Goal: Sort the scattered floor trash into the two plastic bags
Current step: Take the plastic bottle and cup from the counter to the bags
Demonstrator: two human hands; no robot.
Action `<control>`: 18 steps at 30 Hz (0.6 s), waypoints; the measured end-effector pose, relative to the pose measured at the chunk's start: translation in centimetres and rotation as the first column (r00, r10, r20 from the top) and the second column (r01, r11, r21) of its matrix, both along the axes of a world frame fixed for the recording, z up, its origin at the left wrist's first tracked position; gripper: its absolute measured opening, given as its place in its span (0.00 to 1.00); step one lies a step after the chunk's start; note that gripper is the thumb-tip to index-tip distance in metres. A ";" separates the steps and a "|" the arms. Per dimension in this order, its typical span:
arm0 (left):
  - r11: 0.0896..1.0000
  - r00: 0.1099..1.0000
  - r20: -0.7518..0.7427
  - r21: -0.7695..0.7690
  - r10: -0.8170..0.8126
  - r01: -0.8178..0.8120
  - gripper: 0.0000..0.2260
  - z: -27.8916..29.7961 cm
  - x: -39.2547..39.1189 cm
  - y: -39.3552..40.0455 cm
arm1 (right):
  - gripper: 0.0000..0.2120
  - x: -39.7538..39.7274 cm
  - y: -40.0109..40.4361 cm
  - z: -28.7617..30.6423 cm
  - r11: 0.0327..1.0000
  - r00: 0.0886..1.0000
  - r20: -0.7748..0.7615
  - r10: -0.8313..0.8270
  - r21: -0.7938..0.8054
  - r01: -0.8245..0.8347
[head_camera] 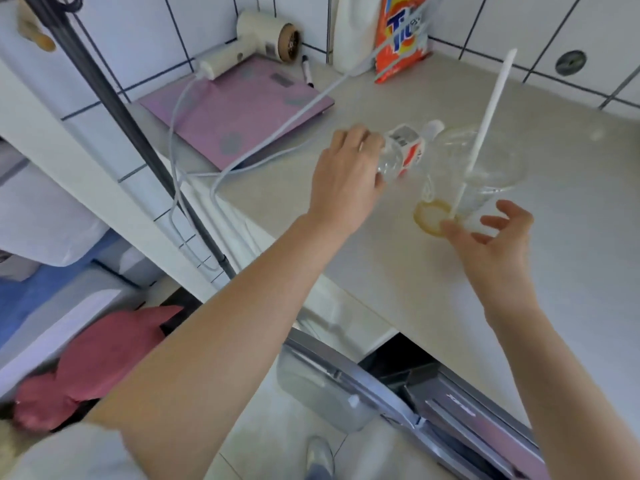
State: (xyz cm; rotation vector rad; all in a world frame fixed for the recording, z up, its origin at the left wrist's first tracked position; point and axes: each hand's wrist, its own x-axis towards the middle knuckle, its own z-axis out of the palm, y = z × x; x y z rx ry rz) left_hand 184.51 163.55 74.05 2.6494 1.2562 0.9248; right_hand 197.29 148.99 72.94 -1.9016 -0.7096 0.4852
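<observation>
A clear plastic bottle [407,148] with a white-and-red label and a white cap lies tilted over the beige countertop [571,237], and my left hand [346,181] grips its base end. A clear plastic cup [485,168] with a long white straw [491,102] stands to its right. My right hand [491,240] is at the cup's base with the fingers spread around it, thumb touching the bottom edge. A yellowish ring-shaped stain [431,218] marks the counter beside the cup's base. No plastic bags are in view.
A pink bathroom scale [242,109], a cream hair dryer [263,39] with its white cord, a black marker [306,71], a white bottle and an orange detergent bag [401,36] sit at the back. A washing machine door [346,389] hangs open below. A red cloth [97,365] lies lower left.
</observation>
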 end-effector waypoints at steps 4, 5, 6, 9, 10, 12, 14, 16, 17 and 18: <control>0.990 0.978 -0.206 -0.137 0.014 -0.043 0.30 0.3 3.1 2.3 | 0.38 1.0 1.9 0.3 0.995 0.996 -0.007 0.085 0.051 -0.085; 0.983 0.969 -0.246 -0.173 0.018 -0.062 0.32 0.2 3.5 2.6 | 0.38 1.0 2.3 0.3 0.992 0.994 -0.012 0.105 0.066 -0.104; 0.978 0.958 -0.284 -0.195 0.020 -0.079 0.33 0.0 3.7 2.9 | 0.38 1.0 2.7 0.3 0.990 0.993 -0.015 0.119 0.083 -0.117; 0.980 0.931 -0.363 -0.164 0.045 -0.111 0.33 -0.5 3.8 3.3 | 0.36 1.0 3.6 0.4 0.985 0.991 -0.019 0.135 0.114 -0.132; 0.981 0.930 -0.364 -0.155 0.053 -0.117 0.33 -0.6 3.7 3.3 | 0.36 0.9 3.8 0.5 0.984 0.991 -0.019 0.134 0.123 -0.131; 0.981 0.935 -0.349 -0.147 0.067 -0.125 0.32 -0.7 3.4 3.1 | 0.38 0.9 4.2 0.4 0.985 0.992 0.002 0.127 0.121 -0.127; 0.981 0.938 -0.337 -0.135 0.086 -0.138 0.31 -0.7 2.8 2.9 | 0.40 0.9 4.3 0.1 0.989 0.994 0.022 0.111 0.098 -0.113; 0.982 0.940 -0.323 -0.112 0.108 -0.151 0.30 -0.8 1.7 2.7 | 0.40 0.6 4.4 -0.1 0.991 0.995 0.021 0.098 0.086 -0.099; 0.982 0.945 -0.308 -0.108 0.114 -0.154 0.29 -0.9 1.1 2.6 | 0.40 0.4 4.4 -0.1 0.992 0.996 0.017 0.092 0.088 -0.094; 0.981 0.952 -0.284 -0.113 0.119 -0.156 0.29 -0.8 0.3 2.5 | 0.40 0.1 4.3 0.0 0.991 0.996 0.010 0.091 0.095 -0.091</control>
